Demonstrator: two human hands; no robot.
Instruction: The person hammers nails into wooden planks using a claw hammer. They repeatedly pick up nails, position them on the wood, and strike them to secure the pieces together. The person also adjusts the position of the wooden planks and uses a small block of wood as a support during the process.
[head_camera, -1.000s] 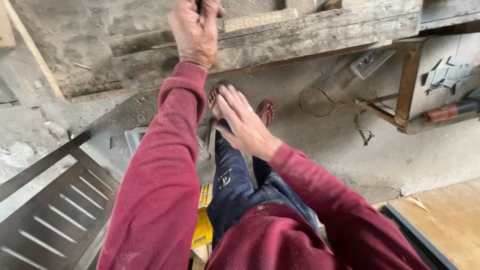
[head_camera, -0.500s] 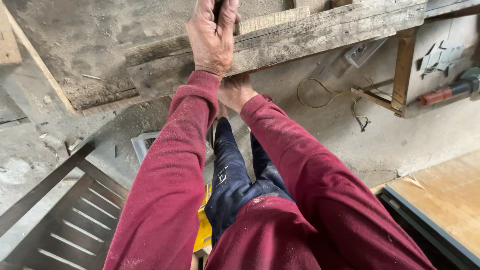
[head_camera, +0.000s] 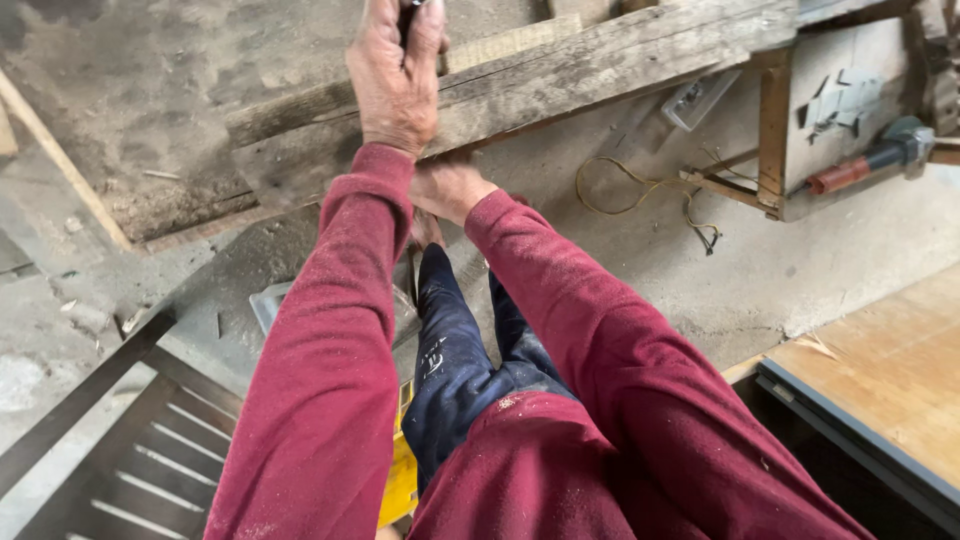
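My left hand (head_camera: 396, 75) is raised at the top of the head view, fingers closed around a small dark thing whose top is cut off by the frame edge. It rests against a long weathered wooden plank (head_camera: 600, 65) that runs across the top. My right hand (head_camera: 450, 187) reaches under the near edge of that plank, just below my left wrist, with its fingers hidden beneath the wood. Both arms wear dusty red sleeves. My legs in dark blue trousers (head_camera: 455, 350) stand below.
A dark slatted wooden frame (head_camera: 120, 440) lies at lower left. A yellow tool (head_camera: 400, 470) sits by my legs. A plywood sheet (head_camera: 890, 370) is at right. A coiled cord (head_camera: 640, 190) lies on the concrete floor. A shelf holds a red-handled tool (head_camera: 860, 165).
A second ago my right hand hung open over my legs; it has since moved up under the plank's edge. My left hand stayed on the plank. The view shifted slightly.
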